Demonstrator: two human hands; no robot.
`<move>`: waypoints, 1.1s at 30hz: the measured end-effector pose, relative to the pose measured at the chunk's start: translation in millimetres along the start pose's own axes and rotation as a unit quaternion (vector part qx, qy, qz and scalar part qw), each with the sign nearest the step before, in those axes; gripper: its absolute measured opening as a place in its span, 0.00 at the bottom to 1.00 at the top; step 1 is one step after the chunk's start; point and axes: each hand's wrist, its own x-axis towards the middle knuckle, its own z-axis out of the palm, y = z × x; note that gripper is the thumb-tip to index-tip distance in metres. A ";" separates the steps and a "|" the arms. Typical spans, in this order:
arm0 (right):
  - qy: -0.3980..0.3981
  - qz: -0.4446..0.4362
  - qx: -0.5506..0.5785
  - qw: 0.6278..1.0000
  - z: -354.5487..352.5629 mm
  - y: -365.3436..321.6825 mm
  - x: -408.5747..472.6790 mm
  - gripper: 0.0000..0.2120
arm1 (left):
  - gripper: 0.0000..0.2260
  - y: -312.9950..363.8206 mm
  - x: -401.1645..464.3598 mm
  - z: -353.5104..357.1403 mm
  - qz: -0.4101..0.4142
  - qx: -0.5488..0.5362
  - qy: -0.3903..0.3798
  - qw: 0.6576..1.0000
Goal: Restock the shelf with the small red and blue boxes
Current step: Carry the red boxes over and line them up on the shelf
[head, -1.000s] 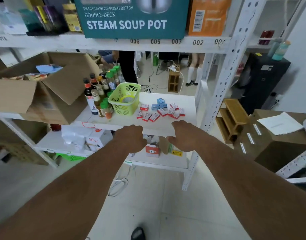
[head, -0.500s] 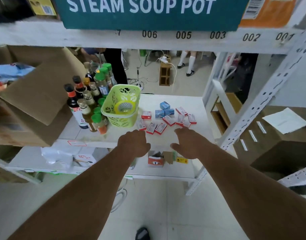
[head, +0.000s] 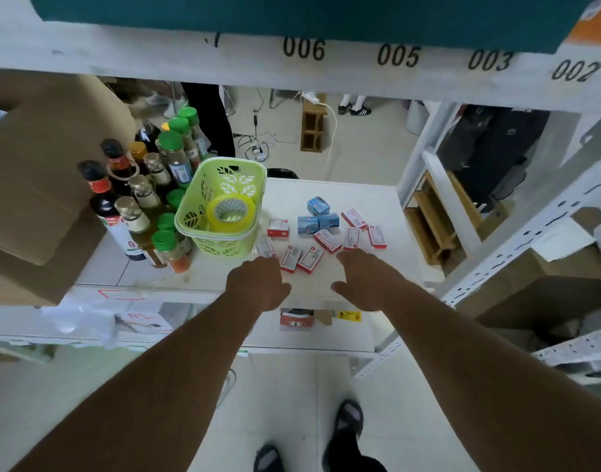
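Observation:
Several small red and white boxes [head: 327,240] lie scattered flat on the white shelf [head: 340,195], with three small blue boxes [head: 318,217] grouped behind them. My left hand [head: 258,284] hovers at the shelf's front edge, knuckles up, just short of the nearest red boxes [head: 290,258]. My right hand [head: 360,277] is beside it to the right, its fingertips close to another red box [head: 351,238]. Neither hand holds anything; the fingers point away and are partly hidden.
A green plastic basket [head: 220,240] holding a roll of tape [head: 231,211] stands left of the boxes. Sauce and spice bottles [head: 135,206] crowd further left, beside a large cardboard box [head: 36,185]. An upper shelf beam [head: 292,59] hangs overhead. A perforated upright [head: 517,247] stands right.
I have stepped closer and the view has tilted down. Both hands have moved forward over the shelf's front edge toward the red boxes.

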 end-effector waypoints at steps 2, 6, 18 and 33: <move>-0.005 -0.008 -0.009 1.000 -1.8 4.5 7.1 0.32 | 0.27 3.7 6.9 -0.7 -0.009 -0.008 0.008 1.000; -0.021 -0.019 -0.020 0.999 -3.4 13.9 21.6 0.31 | 0.28 11.6 18.0 5.8 -0.027 -0.020 0.018 0.999; -0.021 -0.089 -0.053 0.994 10.9 22.5 77.6 0.27 | 0.27 21.9 43.2 43.9 -0.090 -0.044 0.083 0.991; -0.020 -0.158 -0.147 0.976 39.5 18.2 145.1 0.19 | 0.30 15.2 81.4 80.3 -0.134 -0.091 0.132 0.978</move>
